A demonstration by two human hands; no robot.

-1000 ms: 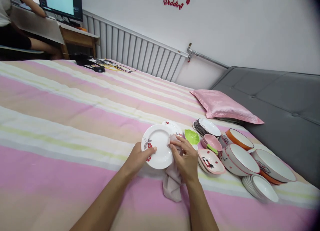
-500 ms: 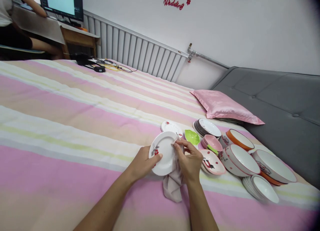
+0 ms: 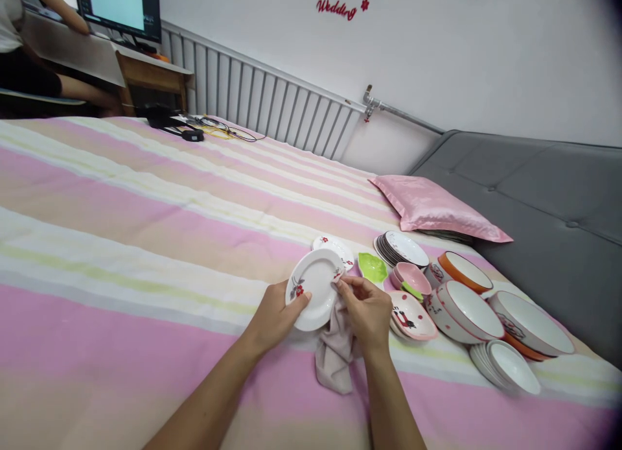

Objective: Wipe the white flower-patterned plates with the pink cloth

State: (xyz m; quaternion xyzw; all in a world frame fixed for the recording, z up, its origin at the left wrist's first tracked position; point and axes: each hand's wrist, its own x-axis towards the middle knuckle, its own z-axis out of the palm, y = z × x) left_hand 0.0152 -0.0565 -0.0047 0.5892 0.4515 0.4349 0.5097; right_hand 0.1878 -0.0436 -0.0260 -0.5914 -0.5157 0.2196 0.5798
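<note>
A small white plate (image 3: 315,288) with red flowers and grey leaves is tilted up over the bed. My left hand (image 3: 276,314) grips its left edge, thumb on the face and fingers hidden behind. My right hand (image 3: 368,314) pinches a greyish-pink cloth (image 3: 335,356) against the plate's right rim; the rest of the cloth hangs below. Just behind lies another flowered plate (image 3: 335,249), partly covered by the held one. To the right of it are a green leaf-shaped dish (image 3: 372,267), pink bowls (image 3: 412,278) and a pink-rimmed square dish (image 3: 413,316).
Stacked plates (image 3: 405,249), large bowls (image 3: 466,310) and small white bowls (image 3: 512,367) stand to the right on the striped bedspread (image 3: 146,242). A pink pillow (image 3: 437,207) leans near the grey headboard (image 3: 544,190). Cables (image 3: 228,129) lie at the far edge; a person (image 3: 29,48) sits at a desk.
The plate has risen slightly and turned a little in my left hand. My right hand keeps the cloth at the rim, having shifted slightly left. The other dishes stay put.
</note>
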